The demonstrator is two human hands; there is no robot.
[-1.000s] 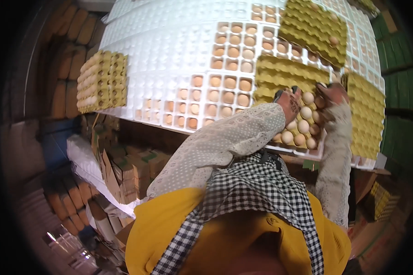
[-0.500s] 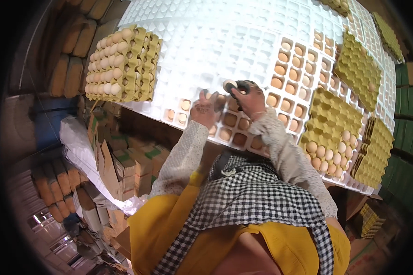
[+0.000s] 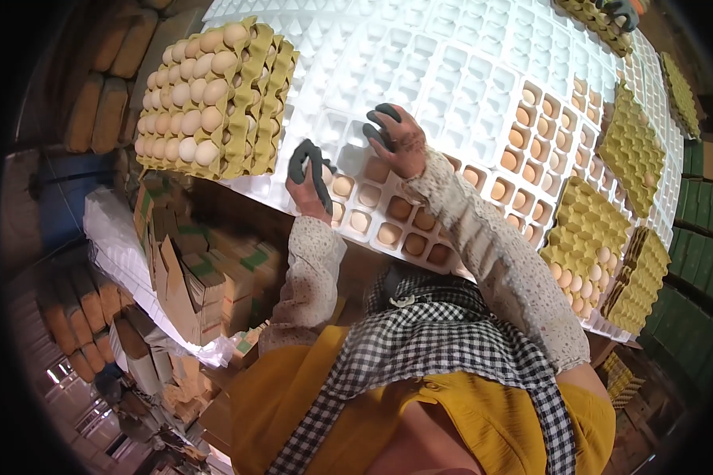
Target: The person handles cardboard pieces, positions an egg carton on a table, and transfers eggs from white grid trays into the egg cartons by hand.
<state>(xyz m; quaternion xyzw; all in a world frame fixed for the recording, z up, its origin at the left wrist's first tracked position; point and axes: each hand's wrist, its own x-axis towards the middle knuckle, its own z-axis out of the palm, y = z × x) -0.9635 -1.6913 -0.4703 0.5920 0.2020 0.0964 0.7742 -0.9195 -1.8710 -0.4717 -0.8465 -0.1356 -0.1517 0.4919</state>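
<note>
My left hand, in dark finger coverings, hovers at the left end of a part-filled white egg tray. Its fingers curve apart, with no egg visible between them. Just beside it, an egg rests in a cell. Farther right and higher, my right hand is held above the white cells, fingers bent and separated around nothing. Its sleeve covers part of the tray behind it. Near the front edge, several brown eggs sit in single cells.
Stacked pulp trays full of eggs stand at the left. To the right lie a pulp tray partly filled with eggs and more pulp trays. Cardboard boxes are below the left edge. Another person's gloved hand appears at top right.
The egg my right hand held is no longer in it, and that hand has moved left and up. My left hand has shifted left, fingers spreading. The whole view has turned slightly.
</note>
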